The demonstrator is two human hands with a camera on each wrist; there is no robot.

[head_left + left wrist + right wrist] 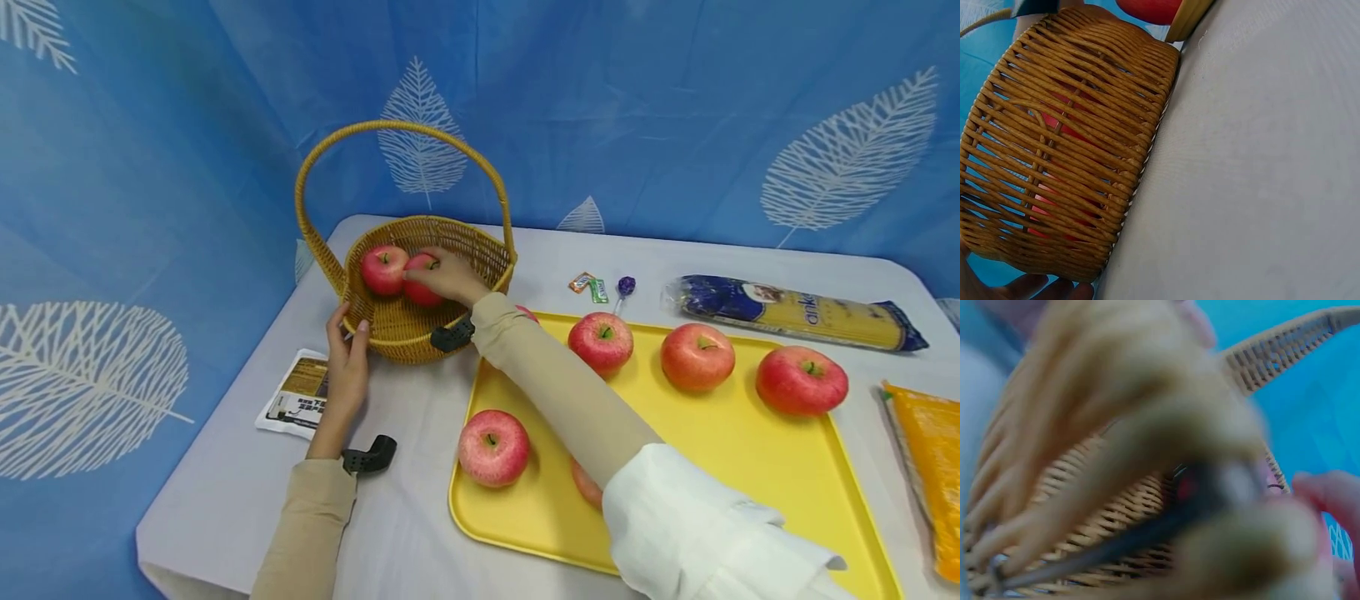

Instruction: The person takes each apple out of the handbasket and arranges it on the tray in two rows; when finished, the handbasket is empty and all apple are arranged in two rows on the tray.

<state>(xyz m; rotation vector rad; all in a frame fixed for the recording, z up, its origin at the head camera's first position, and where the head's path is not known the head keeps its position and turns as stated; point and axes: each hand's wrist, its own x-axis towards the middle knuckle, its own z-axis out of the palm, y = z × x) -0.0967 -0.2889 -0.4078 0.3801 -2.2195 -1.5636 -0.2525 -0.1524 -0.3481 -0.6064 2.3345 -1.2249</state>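
Two apples sit in the basket (420, 283) so far: one loose (384, 268), the second apple (420, 283) just beside it with the right hand (448, 275) curled over it, fingers clamped on the fruit. It looks set down or nearly so; release not yet visible. Left hand (347, 358) grips the basket's near rim, thumb over the edge. Left wrist view shows the woven wall with red behind it; right wrist view too blurred to add much.

Left on the yellow tray (712, 450): four apples in plain view, two more partly hidden by the right arm. So roughly a quarter done, my guess.

Surface: table (420, 517) with white cloth. Off the tray: pasta pack (795, 312), orange bag (933, 467), leaflet (296, 392), candy (588, 286), lollipop (625, 287). Behind: blue curtain (150, 167) with white leaves.
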